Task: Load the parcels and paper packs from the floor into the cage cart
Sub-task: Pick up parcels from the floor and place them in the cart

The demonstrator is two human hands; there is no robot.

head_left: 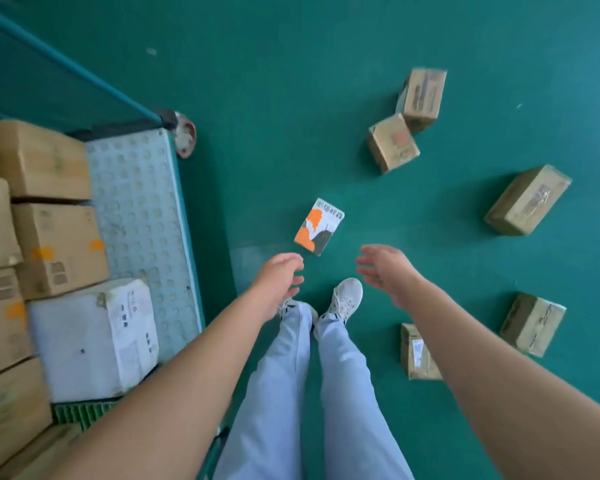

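On the green floor (291,81), just ahead of the person's white shoes (346,299), lies a small flat pack (319,226) printed in orange, white and dark grey; a line of characters runs along its far edge, too blurred to read. Both bare hands hang above the floor near this pack and hold nothing: the left hand (280,275) has its fingers loosely curled downward, and the right hand (385,271) has its fingers spread and relaxed. Five brown cardboard parcels lie scattered on the floor to the right: two touching each other toward the far side (423,95) (392,143), one long box (527,199) near the right edge, one (532,323) nearer the person, and one (414,351) partly hidden behind the right forearm. They carry tape and pale labels whose writing cannot be made out. At the left stands the cage cart (142,209), with a pale perforated deck and a teal frame. Along its left side sit stacked brown boxes (58,247), some with orange stickers, and a white wrapped pack (94,337) with small illegible labels lies at the near edge of the deck.
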